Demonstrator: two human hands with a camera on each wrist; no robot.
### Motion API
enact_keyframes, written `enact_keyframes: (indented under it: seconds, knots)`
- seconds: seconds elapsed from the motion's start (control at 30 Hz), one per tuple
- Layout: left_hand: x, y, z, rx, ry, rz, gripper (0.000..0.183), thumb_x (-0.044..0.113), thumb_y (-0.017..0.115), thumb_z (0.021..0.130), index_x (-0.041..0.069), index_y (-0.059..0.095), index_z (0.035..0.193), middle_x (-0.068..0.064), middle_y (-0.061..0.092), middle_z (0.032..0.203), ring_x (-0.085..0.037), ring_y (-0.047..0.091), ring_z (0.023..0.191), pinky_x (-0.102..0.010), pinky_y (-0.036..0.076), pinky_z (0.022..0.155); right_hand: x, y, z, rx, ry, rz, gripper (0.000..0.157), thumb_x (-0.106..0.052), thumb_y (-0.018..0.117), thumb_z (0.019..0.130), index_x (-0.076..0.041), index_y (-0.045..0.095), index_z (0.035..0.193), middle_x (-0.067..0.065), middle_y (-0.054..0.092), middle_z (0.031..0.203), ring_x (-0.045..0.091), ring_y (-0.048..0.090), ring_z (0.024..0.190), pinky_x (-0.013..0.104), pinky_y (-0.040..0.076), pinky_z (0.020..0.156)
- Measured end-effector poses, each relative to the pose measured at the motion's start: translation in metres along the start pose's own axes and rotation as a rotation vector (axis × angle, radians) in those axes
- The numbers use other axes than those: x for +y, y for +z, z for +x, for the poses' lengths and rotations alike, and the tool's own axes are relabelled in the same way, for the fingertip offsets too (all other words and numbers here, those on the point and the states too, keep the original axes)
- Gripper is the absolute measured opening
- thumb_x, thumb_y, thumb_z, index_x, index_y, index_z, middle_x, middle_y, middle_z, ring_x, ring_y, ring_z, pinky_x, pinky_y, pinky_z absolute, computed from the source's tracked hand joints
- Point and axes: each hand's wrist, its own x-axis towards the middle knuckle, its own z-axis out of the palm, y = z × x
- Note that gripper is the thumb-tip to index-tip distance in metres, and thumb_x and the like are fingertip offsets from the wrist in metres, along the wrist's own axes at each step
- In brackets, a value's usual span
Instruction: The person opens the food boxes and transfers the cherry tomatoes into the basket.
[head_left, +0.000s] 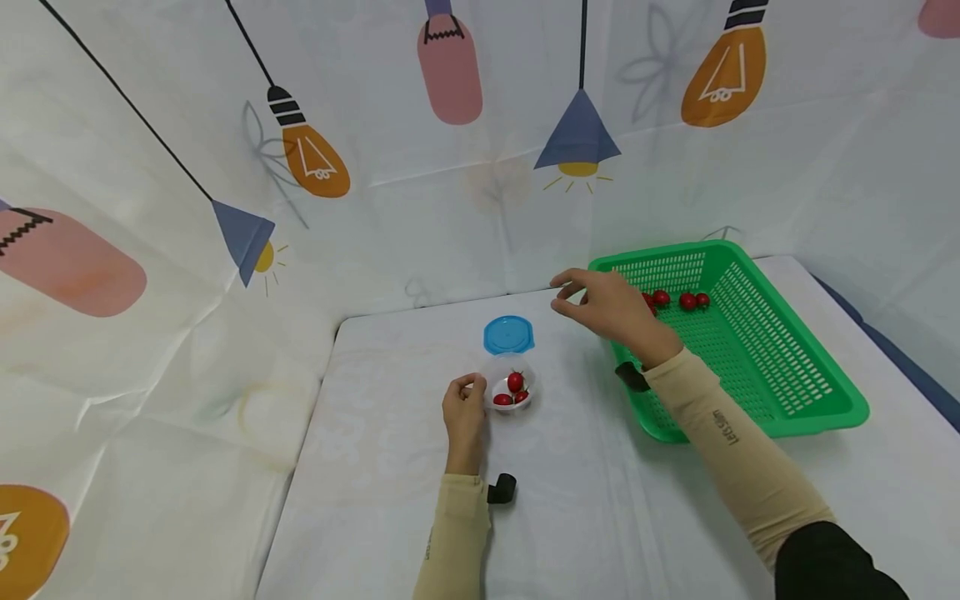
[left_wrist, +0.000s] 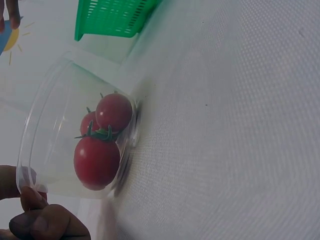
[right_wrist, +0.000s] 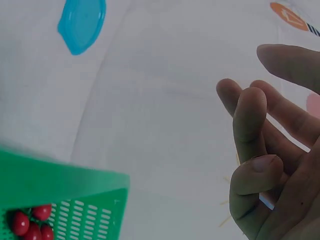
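Observation:
A clear round plastic tub [left_wrist: 55,150] holds several cherry tomatoes [left_wrist: 96,162], red with green stems. My left hand [head_left: 464,417] pinches the tub's rim between thumb and fingers, on its left side in the head view. Up in the air near the basket's left rim is my right hand [head_left: 603,307], its fingers loosely bent and nothing between them. More cherry tomatoes [head_left: 687,302] lie in the green basket [head_left: 806,350], partly behind the right hand and forearm. Just beyond the tub lies a blue lid [head_left: 508,334], flat on the table.
The white-covered table [head_left: 375,433] backs onto a hanging white sheet [head_left: 450,233] printed with lamps and bulbs. The basket, with its raised slotted walls, takes up the table's right side.

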Motion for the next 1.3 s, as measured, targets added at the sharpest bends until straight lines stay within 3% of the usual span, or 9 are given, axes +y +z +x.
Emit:
enact_keyframes:
  seconds: [0.37,0.8,1.1,1.3]
  knots:
    - [0.002,0.000,0.000,0.000,0.003,0.003,0.024,0.023,0.066,0.098,0.007,0.066,0.115,-0.003,0.053,0.080,-0.014,0.047,0.066,-0.025,0.042,0.060,-0.017,0.021,-0.003,-0.037,-0.017,0.000,0.038,-0.034,0.069,0.097,-0.018,0.066,0.131,0.005,0.074,0.114,0.028,0.066,0.098,0.041,0.056,0.071]
    - [0.002,-0.001,-0.001,-0.006,-0.001,-0.010,0.025,0.024,0.067,0.098,0.006,0.066,0.116,-0.003,0.053,0.080,-0.015,0.047,0.067,-0.025,0.042,0.060,-0.015,0.047,-0.006,-0.042,-0.062,0.021,0.036,-0.030,0.072,0.096,-0.017,0.067,0.129,0.003,0.075,0.110,0.024,0.067,0.090,0.035,0.055,0.067]
    - [0.001,-0.001,0.000,-0.005,0.005,-0.007,0.025,0.024,0.067,0.098,0.005,0.067,0.114,-0.004,0.054,0.080,-0.015,0.047,0.067,-0.025,0.042,0.060,-0.015,0.066,-0.010,-0.131,-0.039,0.078,0.036,-0.026,0.071,0.096,-0.019,0.065,0.131,0.003,0.074,0.113,0.025,0.067,0.096,0.036,0.056,0.072]
    - [0.000,-0.001,0.001,-0.009,0.013,0.007,0.026,0.026,0.066,0.099,0.006,0.066,0.116,-0.004,0.055,0.082,-0.015,0.048,0.069,-0.025,0.043,0.062,-0.021,0.079,-0.011,-0.207,-0.028,0.006,0.039,-0.029,0.072,0.095,-0.017,0.065,0.132,0.004,0.073,0.116,0.026,0.067,0.103,0.040,0.056,0.076]
